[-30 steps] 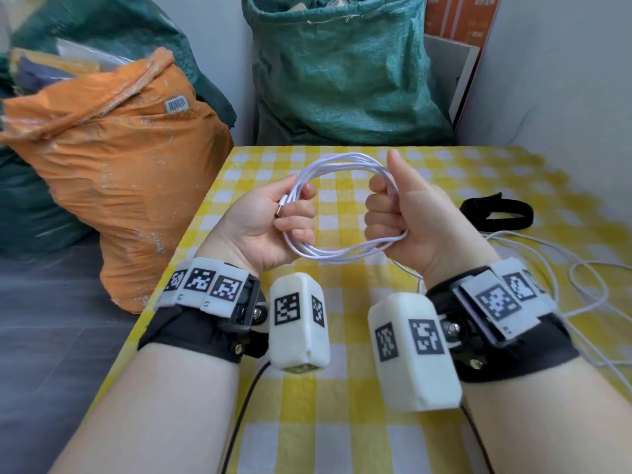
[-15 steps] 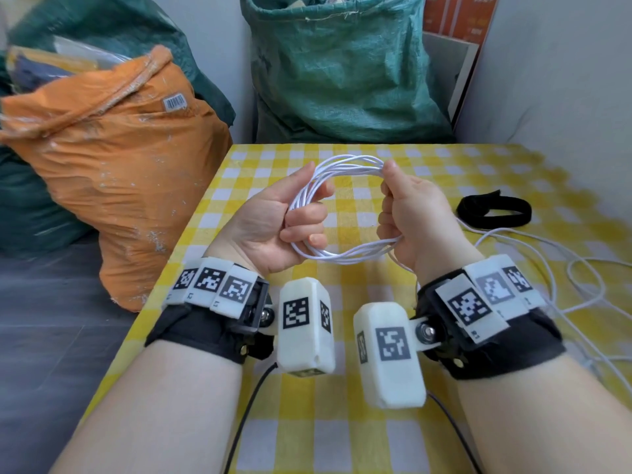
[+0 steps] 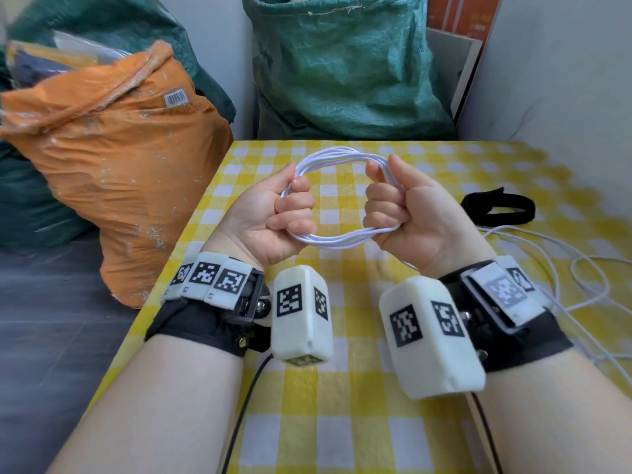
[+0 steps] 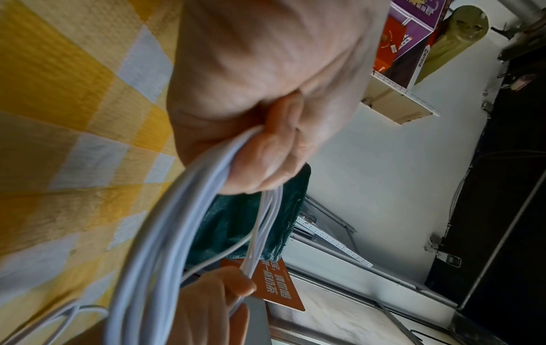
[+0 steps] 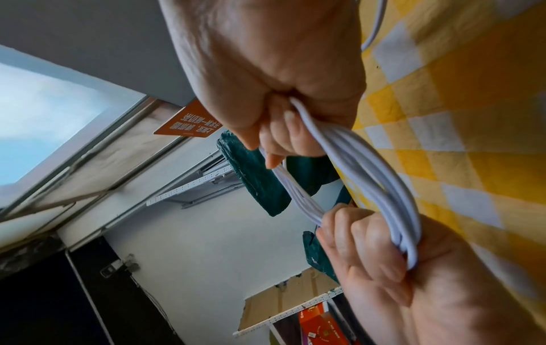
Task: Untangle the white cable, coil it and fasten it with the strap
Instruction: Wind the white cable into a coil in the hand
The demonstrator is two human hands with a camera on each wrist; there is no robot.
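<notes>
A coil of several loops of white cable is held upright above the yellow checked table. My left hand grips the coil's left side with fingers curled round the strands. My right hand grips the right side the same way, the loops passing through its fist. The loose rest of the cable trails from the coil over the table to the right. The black strap lies flat on the table to the right of my right hand, untouched.
An orange sack stands on the floor against the table's left edge. A green sack stands behind the far edge, with a board and boxes beside it. A pale wall closes the right side.
My left hand has closed from a loose hold with the thumb out to a full fist on the coil. Both hands have drawn slightly nearer to me, and the coil now stands rounder between them.
</notes>
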